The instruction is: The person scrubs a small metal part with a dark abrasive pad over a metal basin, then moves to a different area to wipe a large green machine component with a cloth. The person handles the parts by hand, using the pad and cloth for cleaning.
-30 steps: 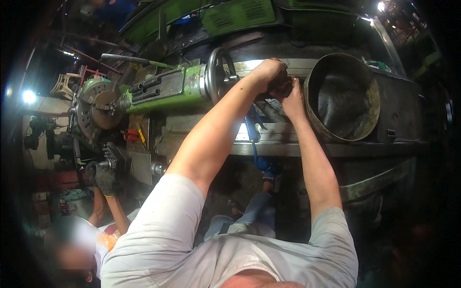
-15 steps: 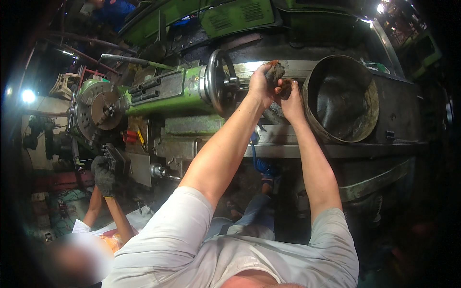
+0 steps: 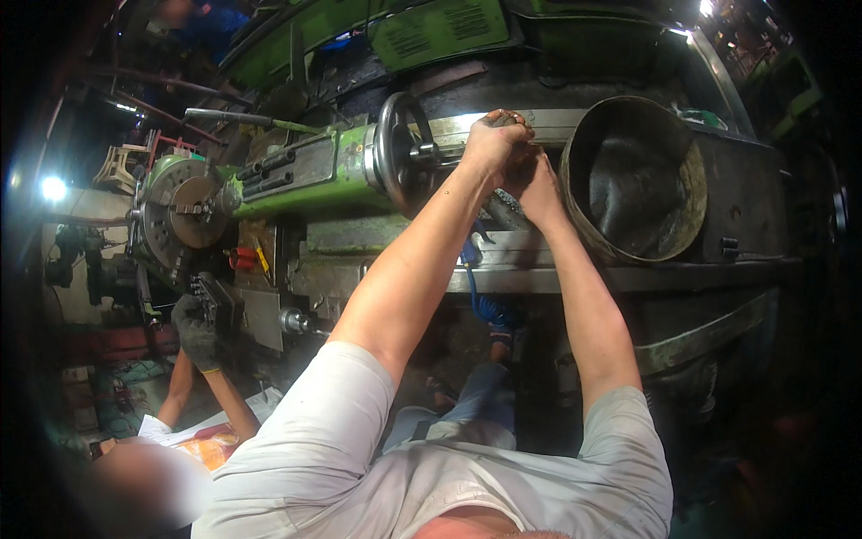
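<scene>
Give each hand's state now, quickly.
Left hand: closed around a dark wad.
Right hand: partly hidden; whether it grips anything cannot be told.

A dark, grimy piece (image 3: 521, 163) lies between the fingers (image 3: 518, 133), its shape mostly hidden.

We're in a machine shop, heavy metalworking kit throughout. We've got a green-painted metal lathe tailstock (image 3: 310, 178) with a round bare-steel handwheel (image 3: 387, 153), pointing at a big round grey metal chuck (image 3: 190, 226) on the left. Flat grey metal bed rails (image 3: 525, 247) run to our right. Green louvred sheet-metal panel (image 3: 440, 34) behind. Also a coiled blue hose (image 3: 491, 311) and a bright white lamp (image 3: 54, 189). Surfaces look dark and grimy.
</scene>
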Demonstrator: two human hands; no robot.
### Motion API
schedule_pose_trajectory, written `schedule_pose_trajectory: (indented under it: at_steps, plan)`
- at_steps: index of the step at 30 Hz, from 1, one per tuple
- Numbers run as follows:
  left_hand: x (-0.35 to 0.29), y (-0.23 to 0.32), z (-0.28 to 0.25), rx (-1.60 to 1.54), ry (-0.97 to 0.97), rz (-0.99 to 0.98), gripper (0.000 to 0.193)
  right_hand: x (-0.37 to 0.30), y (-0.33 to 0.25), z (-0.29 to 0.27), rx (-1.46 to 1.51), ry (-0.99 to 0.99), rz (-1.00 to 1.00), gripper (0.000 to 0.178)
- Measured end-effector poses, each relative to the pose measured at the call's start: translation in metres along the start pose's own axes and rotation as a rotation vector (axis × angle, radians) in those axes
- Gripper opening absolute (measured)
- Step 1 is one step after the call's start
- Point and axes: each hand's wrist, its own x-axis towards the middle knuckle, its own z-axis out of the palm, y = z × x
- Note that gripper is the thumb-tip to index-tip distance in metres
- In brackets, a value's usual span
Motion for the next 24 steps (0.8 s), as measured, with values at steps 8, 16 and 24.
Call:
schedule_pose_trajectory:
  at_steps: [8,16,24]
  plan:
    - [0.007,-0.006,-0.006,0.01,0.007,0.022,0.023,0.001,-0.005,0.001,-0.014,0.034,0.01,0.063]
    - [-0.006,0.001,0.005,0.023,0.077,0.024,0.027,0.004,0.015,0.009,-0.04,0.038,0.01,0.069]
    - [-0.001,0.005,0.007,0.178,0.167,0.055,0.038,0.004,-0.001,0.01,-0.083,0.048,0.033,0.069]
